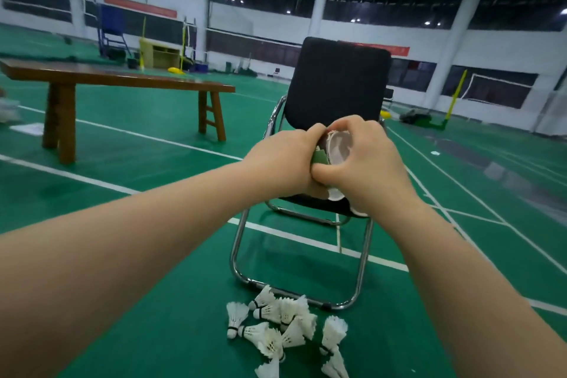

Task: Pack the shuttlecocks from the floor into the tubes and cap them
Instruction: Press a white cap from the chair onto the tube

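Note:
Both my hands meet above the seat of a black chair [337,80]. My left hand [282,159] grips a dark green tube [320,158], mostly hidden by the fingers. My right hand [368,163] holds the tube's pale translucent cap [339,147] at the tube's end, thumb and fingers curled round its rim. Whether the cap is seated on the tube I cannot tell. Two more white caps or tube ends [335,194] show on the seat below my hands. Several white feathered shuttlecocks [276,328] lie in a loose pile on the green floor in front of the chair.
The chair's chrome frame [237,255] stands right behind the pile. A long wooden bench [116,78] stands to the left. White court lines cross the green floor [138,218]. Net posts, a blue umpire chair and other gear stand along the far wall.

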Action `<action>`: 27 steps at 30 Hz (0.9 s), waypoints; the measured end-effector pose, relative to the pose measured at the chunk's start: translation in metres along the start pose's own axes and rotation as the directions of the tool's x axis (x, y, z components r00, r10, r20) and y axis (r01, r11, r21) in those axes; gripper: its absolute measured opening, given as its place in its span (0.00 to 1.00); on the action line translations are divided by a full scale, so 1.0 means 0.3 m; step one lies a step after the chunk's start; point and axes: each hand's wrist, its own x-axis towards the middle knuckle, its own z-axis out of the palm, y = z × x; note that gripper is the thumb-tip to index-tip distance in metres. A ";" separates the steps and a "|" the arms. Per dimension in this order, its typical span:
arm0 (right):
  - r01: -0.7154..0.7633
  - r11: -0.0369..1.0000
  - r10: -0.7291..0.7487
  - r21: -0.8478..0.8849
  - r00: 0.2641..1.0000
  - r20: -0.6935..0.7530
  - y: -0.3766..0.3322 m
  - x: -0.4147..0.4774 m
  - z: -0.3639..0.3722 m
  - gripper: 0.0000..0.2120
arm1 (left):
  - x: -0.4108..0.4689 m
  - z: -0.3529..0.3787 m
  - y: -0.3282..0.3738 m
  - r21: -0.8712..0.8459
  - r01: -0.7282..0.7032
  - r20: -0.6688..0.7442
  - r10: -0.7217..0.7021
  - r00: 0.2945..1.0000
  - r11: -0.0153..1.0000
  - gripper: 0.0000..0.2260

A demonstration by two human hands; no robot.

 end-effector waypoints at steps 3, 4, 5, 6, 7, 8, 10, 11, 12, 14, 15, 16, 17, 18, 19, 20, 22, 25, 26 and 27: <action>0.002 1.000 -0.001 0.010 0.992 -0.128 0.066 -0.001 -0.003 0.24 | 0.075 0.031 0.032 0.056 -0.059 -0.058 0.062 0.996 0.997 0.31; 0.002 1.000 -0.001 0.008 0.987 -0.162 0.091 0.002 0.002 0.24 | 0.098 0.051 0.037 0.057 -0.078 -0.079 0.082 0.993 0.995 0.31; 0.001 1.000 -0.001 -0.001 0.981 -0.195 0.117 0.008 0.008 0.24 | 0.122 0.074 0.039 0.050 -0.099 -0.106 0.104 0.989 0.994 0.30; -0.002 1.000 -0.002 -0.017 0.974 -0.226 0.144 0.015 0.017 0.24 | 0.145 0.099 0.039 0.037 -0.125 -0.136 0.129 0.982 0.992 0.30; -0.006 0.999 -0.004 -0.039 0.967 -0.254 0.172 0.022 0.027 0.23 | 0.168 0.127 0.037 0.025 -0.150 -0.167 0.153 0.974 0.988 0.29; -0.012 0.998 -0.006 -0.060 0.961 -0.278 0.200 0.029 0.041 0.23 | 0.190 0.157 0.032 0.019 -0.174 -0.193 0.174 0.966 0.985 0.28; -0.024 0.995 -0.006 -0.092 0.949 -0.315 0.258 0.042 0.075 0.23 | 0.238 0.222 0.021 0.025 -0.216 -0.235 0.216 0.948 0.976 0.27; -0.026 0.994 -0.011 -0.108 0.943 -0.334 0.289 0.051 0.094 0.23 | 0.262 0.255 0.015 0.027 -0.231 -0.253 0.231 0.939 0.972 0.26; -0.025 0.992 -0.021 -0.127 0.935 -0.353 0.320 0.062 0.112 0.22 | 0.286 0.286 0.010 0.026 -0.248 -0.277 0.245 0.929 0.968 0.26; -0.022 0.986 -0.045 -0.165 0.920 -0.390 0.381 0.088 0.141 0.22 | 0.340 0.347 -0.003 0.041 -0.293 -0.339 0.289 0.895 0.955 0.25; -0.018 0.983 -0.059 -0.183 0.912 -0.406 0.410 0.103 0.152 0.22 | 0.370 0.378 -0.012 0.053 -0.311 -0.375 0.308 0.874 0.949 0.26; -0.012 0.980 -0.076 -0.200 0.902 -0.424 0.440 0.118 0.162 0.22 | 0.401 0.406 -0.019 0.052 -0.327 -0.399 0.320 0.860 0.944 0.26; -0.005 0.977 -0.091 -0.212 0.892 -0.442 0.465 0.130 0.169 0.23 | 0.428 0.426 -0.025 0.045 -0.347 -0.408 0.334 0.850 0.937 0.27; -0.006 0.976 -0.096 -0.216 0.883 -0.459 0.494 0.144 0.182 0.23 | 0.459 0.451 -0.031 0.037 -0.367 -0.412 0.349 0.842 0.929 0.26; -0.012 0.977 -0.093 -0.214 0.876 -0.474 0.518 0.156 0.194 0.23 | 0.486 0.470 -0.038 0.028 -0.386 -0.412 0.363 0.836 0.922 0.26; -0.020 0.977 -0.088 -0.212 0.870 -0.485 0.541 0.166 0.207 0.23 | 0.510 0.490 -0.048 0.019 -0.399 -0.408 0.372 0.834 0.917 0.25; -0.035 0.976 -0.080 -0.217 0.862 -0.501 0.592 0.184 0.244 0.24 | 0.557 0.543 -0.073 0.011 -0.415 -0.394 0.385 0.835 0.910 0.25; -0.052 0.977 -0.066 -0.209 0.851 -0.521 0.665 0.200 0.301 0.26 | 0.611 0.622 -0.105 0.010 -0.436 -0.387 0.406 0.828 0.900 0.25; -0.058 0.977 -0.061 -0.205 0.846 -0.530 0.687 0.204 0.322 0.26 | 0.624 0.646 -0.114 0.008 -0.443 -0.379 0.412 0.828 0.897 0.24; -0.066 0.977 -0.055 -0.201 0.839 -0.541 0.708 0.208 0.344 0.27 | 0.636 0.668 -0.124 0.005 -0.447 -0.371 0.417 0.830 0.895 0.24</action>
